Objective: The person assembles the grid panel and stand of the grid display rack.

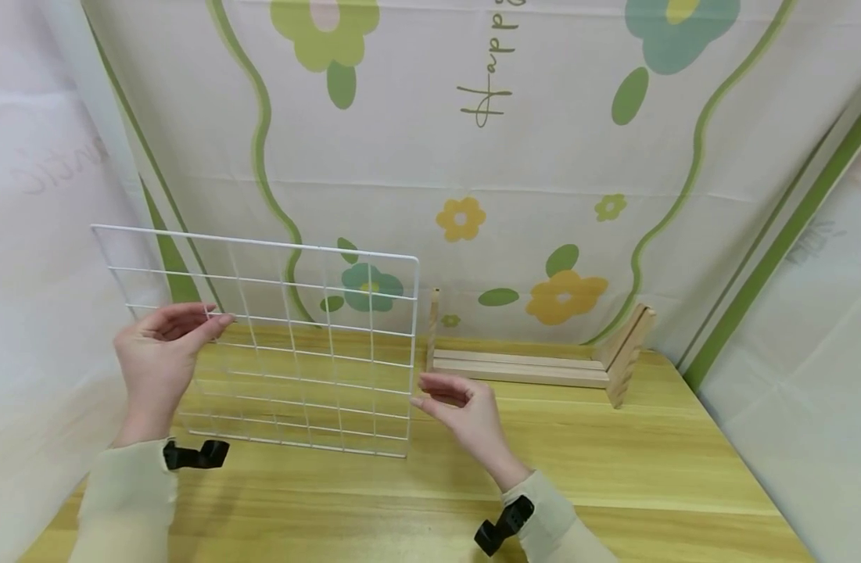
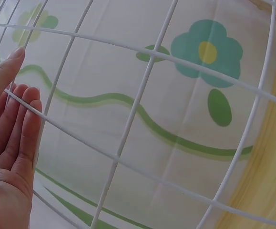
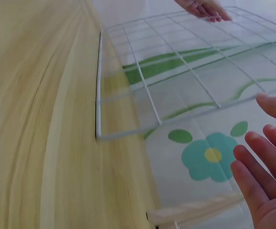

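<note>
A white wire grid panel stands upright over the table at the left, its bottom edge close to the wood. My left hand pinches one of its wires toward the left side. In the left wrist view the thumb lies on one side of that wire and the fingers on the other. By the panel's right edge, my right hand has its thumb tip at the outer wire. The right wrist view has the right fingers loosely extended, gripping nothing.
Behind the right hand, a wooden rack with two uprights sits at the back of the wood-grain table. A flower-printed cloth hangs behind, with more pale cloth at both sides. Each wrist wears a black device.
</note>
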`<state>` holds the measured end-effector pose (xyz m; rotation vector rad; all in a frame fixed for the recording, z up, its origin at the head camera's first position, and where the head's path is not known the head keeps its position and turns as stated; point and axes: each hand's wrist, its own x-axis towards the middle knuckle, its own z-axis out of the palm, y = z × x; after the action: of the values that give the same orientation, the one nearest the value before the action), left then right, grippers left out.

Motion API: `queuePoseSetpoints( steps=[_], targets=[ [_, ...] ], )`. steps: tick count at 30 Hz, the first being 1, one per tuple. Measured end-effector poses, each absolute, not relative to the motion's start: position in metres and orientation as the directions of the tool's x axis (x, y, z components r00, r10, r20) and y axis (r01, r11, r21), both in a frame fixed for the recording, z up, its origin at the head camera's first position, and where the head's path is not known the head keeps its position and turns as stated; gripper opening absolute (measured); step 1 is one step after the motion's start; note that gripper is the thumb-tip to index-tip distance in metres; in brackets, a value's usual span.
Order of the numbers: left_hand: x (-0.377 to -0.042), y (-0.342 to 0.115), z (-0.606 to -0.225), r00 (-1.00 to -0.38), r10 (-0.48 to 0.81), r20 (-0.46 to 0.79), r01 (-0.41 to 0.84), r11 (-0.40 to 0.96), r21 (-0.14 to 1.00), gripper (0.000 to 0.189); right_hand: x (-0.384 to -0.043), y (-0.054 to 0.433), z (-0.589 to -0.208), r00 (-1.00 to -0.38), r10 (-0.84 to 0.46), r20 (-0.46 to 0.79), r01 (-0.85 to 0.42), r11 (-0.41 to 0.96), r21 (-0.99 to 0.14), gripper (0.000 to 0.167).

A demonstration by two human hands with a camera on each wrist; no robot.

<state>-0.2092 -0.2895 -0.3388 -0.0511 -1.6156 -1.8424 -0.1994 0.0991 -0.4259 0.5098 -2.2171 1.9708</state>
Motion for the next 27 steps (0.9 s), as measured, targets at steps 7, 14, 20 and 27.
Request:
queuePoseSetpoints(
  steps=[7,14,20,27],
  targets=[
    [-0.202,-0.293,-0.339,-0.776,-0.468,0.423,0.495,-0.037,0.868,0.03,-0.205,0.129,-0.429,-0.939,-0.129,0.319,-0.337,0.166,-0.927,0.038],
    [-0.196,-0.294,-0.339,-0.769,-0.471,0.433,0.512,-0.047,0.858,0.028,-0.212,0.165,-0.425,-0.95,-0.049,0.307,-0.31,0.197,-0.93,0.042],
    [-0.191,-0.295,-0.339,-0.771,-0.48,0.418,0.507,-0.067,0.859,0.028,-0.215,0.195,-0.42,-0.953,0.034,0.301,-0.289,0.202,-0.936,0.046],
    [-0.186,-0.296,-0.337,-0.766,-0.485,0.421,0.511,-0.063,0.857,0.029,-0.219,0.235,-0.413,-0.931,0.128,0.341,-0.3,0.26,-0.918,0.05]
  ],
)
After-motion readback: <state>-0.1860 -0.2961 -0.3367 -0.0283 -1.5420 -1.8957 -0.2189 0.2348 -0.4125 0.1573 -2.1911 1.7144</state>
